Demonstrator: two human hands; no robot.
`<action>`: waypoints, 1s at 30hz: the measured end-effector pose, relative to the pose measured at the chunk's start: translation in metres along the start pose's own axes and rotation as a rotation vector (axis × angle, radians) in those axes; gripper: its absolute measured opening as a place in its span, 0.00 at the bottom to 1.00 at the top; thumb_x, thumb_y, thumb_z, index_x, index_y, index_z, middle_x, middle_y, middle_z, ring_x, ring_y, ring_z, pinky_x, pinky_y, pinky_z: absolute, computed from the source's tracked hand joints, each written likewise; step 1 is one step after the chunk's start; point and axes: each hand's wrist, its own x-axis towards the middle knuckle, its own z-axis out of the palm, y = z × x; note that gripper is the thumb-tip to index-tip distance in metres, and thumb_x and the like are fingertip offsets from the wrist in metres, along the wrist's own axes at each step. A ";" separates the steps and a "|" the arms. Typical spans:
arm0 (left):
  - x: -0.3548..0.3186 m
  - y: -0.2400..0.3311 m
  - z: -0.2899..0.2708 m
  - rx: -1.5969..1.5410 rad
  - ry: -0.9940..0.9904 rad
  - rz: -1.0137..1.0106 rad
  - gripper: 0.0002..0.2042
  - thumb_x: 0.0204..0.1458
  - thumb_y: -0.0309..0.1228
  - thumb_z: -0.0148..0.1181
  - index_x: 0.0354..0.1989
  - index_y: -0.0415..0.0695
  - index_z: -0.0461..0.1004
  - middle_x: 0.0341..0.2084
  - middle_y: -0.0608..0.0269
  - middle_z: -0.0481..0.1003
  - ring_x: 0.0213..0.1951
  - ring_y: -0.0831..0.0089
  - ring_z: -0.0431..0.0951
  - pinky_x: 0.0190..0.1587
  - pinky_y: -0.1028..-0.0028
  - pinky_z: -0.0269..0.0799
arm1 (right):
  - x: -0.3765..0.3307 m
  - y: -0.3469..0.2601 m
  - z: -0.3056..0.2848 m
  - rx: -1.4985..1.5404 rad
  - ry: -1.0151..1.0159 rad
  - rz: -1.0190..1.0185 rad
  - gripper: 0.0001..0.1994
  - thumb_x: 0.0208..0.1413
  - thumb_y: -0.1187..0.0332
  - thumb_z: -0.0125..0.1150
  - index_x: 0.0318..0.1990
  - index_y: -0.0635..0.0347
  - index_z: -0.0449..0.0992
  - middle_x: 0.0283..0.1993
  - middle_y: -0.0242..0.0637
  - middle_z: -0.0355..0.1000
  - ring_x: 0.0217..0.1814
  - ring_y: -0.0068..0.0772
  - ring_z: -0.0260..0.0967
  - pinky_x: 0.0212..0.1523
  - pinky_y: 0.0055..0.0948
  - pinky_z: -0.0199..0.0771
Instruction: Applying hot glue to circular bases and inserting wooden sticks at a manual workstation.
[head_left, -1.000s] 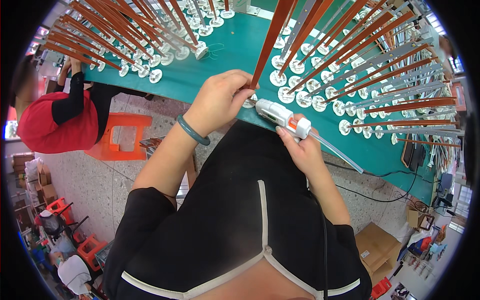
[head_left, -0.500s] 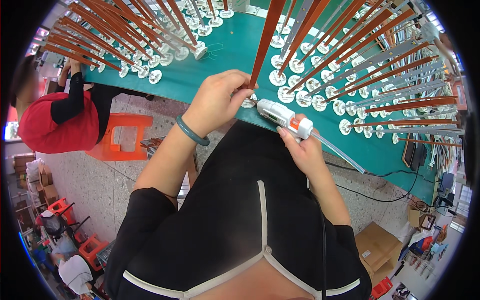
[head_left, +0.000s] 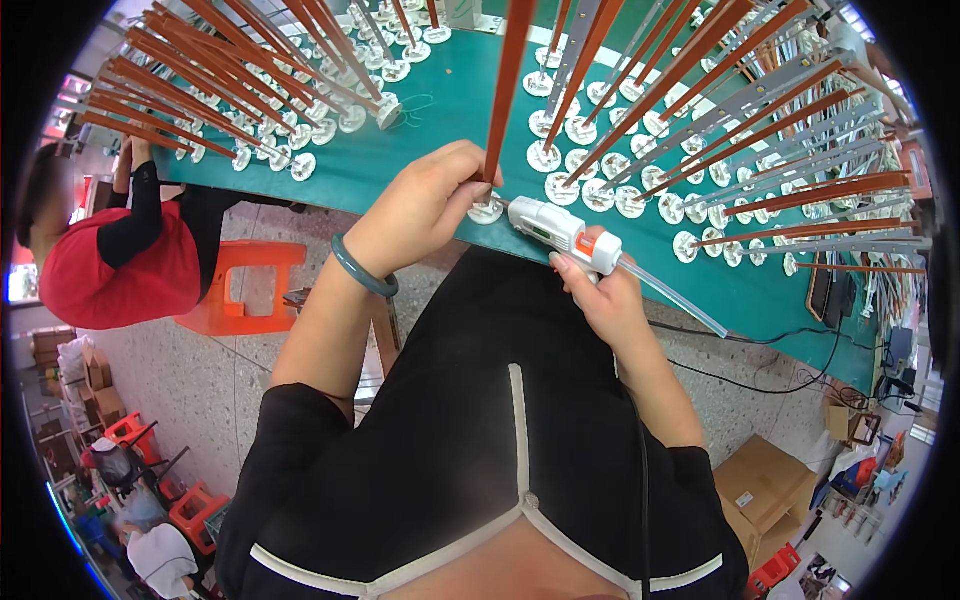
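The tall, flat, reddish-brown strip (head_left: 508,80) stands at the near edge of the green bench (head_left: 465,95), its foot on a round white base (head_left: 484,214). It looks thin, light and fairly stiff, though its length probably makes it top-heavy and quick to wobble. Its smooth face may slip a little; the joint at the base seems the fragile part, so low down, just above the base, looks the best place to take hold.

The left hand (head_left: 432,208) has its grip there, thumb and fingers pinched on the strip's foot. The left forearm (head_left: 322,320) slants in from the near left, with the hand bent over toward the right.

The right hand (head_left: 608,298) has its grip wrapped around the white plastic glue gun with an orange part (head_left: 546,222), thumb on the near side, other fingers largely hidden. The gun should be light and rigid, best held by its handle, away from a probably hot nozzle. Its nozzle points left toward the strip's foot; contact is unclear. A translucent glue stick (head_left: 680,300) trails out to the near right.
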 end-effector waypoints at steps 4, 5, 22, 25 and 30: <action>0.000 0.006 0.002 0.020 0.000 0.009 0.03 0.55 0.17 0.57 0.36 0.37 0.73 0.34 0.60 0.73 0.34 0.71 0.75 0.39 0.73 0.73 | 0.000 -0.003 -0.001 0.008 -0.015 -0.008 0.11 0.59 0.67 0.65 0.42 0.63 0.73 0.28 0.28 0.72 0.27 0.16 0.67 0.27 0.20 0.66; 0.001 0.009 0.003 -0.001 0.001 -0.017 0.03 0.55 0.17 0.57 0.36 0.37 0.73 0.33 0.60 0.73 0.34 0.71 0.75 0.39 0.73 0.72 | -0.001 -0.003 0.000 0.009 -0.011 -0.005 0.11 0.59 0.67 0.65 0.42 0.63 0.73 0.28 0.28 0.72 0.27 0.16 0.67 0.27 0.20 0.66; 0.003 0.009 0.007 0.126 -0.011 -0.033 0.03 0.53 0.17 0.57 0.34 0.35 0.71 0.32 0.54 0.73 0.34 0.58 0.75 0.39 0.67 0.71 | 0.000 -0.010 -0.004 -0.088 -0.017 -0.066 0.10 0.60 0.65 0.63 0.38 0.62 0.70 0.27 0.37 0.68 0.29 0.30 0.63 0.32 0.31 0.64; 0.003 0.006 0.006 0.134 -0.028 -0.034 0.03 0.54 0.17 0.57 0.35 0.35 0.71 0.33 0.57 0.72 0.34 0.65 0.75 0.39 0.71 0.72 | 0.001 -0.009 -0.005 -0.101 -0.028 -0.066 0.11 0.60 0.65 0.63 0.39 0.62 0.70 0.28 0.39 0.68 0.29 0.33 0.65 0.32 0.32 0.65; 0.003 0.005 0.007 0.133 -0.031 -0.039 0.04 0.55 0.16 0.57 0.37 0.36 0.71 0.33 0.59 0.72 0.34 0.72 0.74 0.40 0.75 0.72 | 0.001 -0.010 -0.006 -0.101 -0.033 -0.071 0.11 0.60 0.64 0.63 0.39 0.62 0.70 0.29 0.40 0.69 0.30 0.36 0.66 0.33 0.33 0.66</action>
